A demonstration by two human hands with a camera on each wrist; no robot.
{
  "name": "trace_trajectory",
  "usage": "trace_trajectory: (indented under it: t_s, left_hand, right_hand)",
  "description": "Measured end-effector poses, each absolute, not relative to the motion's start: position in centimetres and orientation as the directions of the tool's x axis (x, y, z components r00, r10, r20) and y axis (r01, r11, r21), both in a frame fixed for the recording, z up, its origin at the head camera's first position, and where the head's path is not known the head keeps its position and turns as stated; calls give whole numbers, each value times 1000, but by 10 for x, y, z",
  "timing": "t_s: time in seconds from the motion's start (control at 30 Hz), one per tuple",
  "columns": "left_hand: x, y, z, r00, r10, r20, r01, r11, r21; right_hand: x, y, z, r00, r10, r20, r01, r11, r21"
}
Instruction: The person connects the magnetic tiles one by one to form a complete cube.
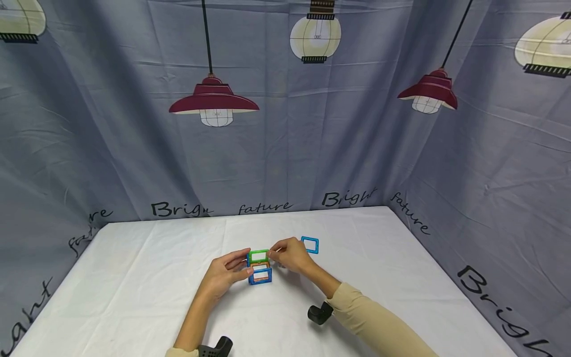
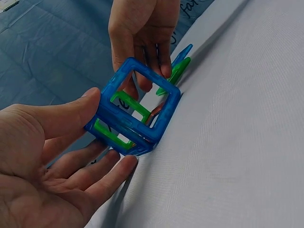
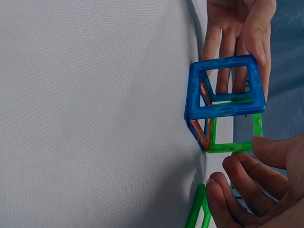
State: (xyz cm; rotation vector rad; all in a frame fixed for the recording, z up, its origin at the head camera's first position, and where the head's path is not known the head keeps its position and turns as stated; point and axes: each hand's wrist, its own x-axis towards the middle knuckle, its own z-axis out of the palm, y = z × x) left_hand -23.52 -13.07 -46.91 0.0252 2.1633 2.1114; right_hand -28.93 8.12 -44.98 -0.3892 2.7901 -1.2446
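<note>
Magnetic tiles with open square frames are joined in a box shape on the white table. A blue tile [image 1: 263,282] faces the front, an orange tile [image 3: 198,133] lies at the bottom, and a green tile [image 3: 232,148] stands at the back. My left hand [image 1: 224,273] holds the box's left side, its thumb at the top edge of the front blue tile and its fingers along the left blue tile. Between thumb and fingertips, my right hand [image 1: 291,254] pinches the green tile's right edge. The box's right side looks uncovered in the right wrist view.
A loose blue tile [image 1: 317,246] lies on the white tablecloth [image 1: 357,248] behind my right hand. Near it is a loose green tile [image 2: 176,75], hidden by my hand in the head view. A grey-blue curtain [image 1: 267,148] with printed lamps surrounds the table.
</note>
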Motion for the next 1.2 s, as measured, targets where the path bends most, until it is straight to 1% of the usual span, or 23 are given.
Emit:
trace_trajectory:
  t_s: [0.13,0.37,0.5,0.63,0.8,1.2]
  left_hand:
    - [-236,-131,-471,-992,98,-75,-73,33,997]
    - [-238,-131,-472,-993,86,-82,-81,23,996]
    - [-239,-130,-473,-993,89,-79,-78,10,997]
    - [-238,-132,-473,-992,99,-81,-82,-7,997]
    - [-236,-133,-472,-990,117,-74,-77,-24,997]
    - [-236,-133,-473,-991,108,-83,-82,10,997]
  right_hand:
    - [-290,85,-446,-968,-248,38,-195,648,-736]
    - [-294,108,-439,-981,-167,101,-191,722,-665]
    - [-293,122,-442,-988,-138,72,-152,757,-635]
    - [-290,133,-450,-989,-139,60,-145,768,-624]
    - [-288,136,-458,-986,-152,73,-165,772,-614]
    - [-283,132,-460,-985,-161,67,-168,775,-609]
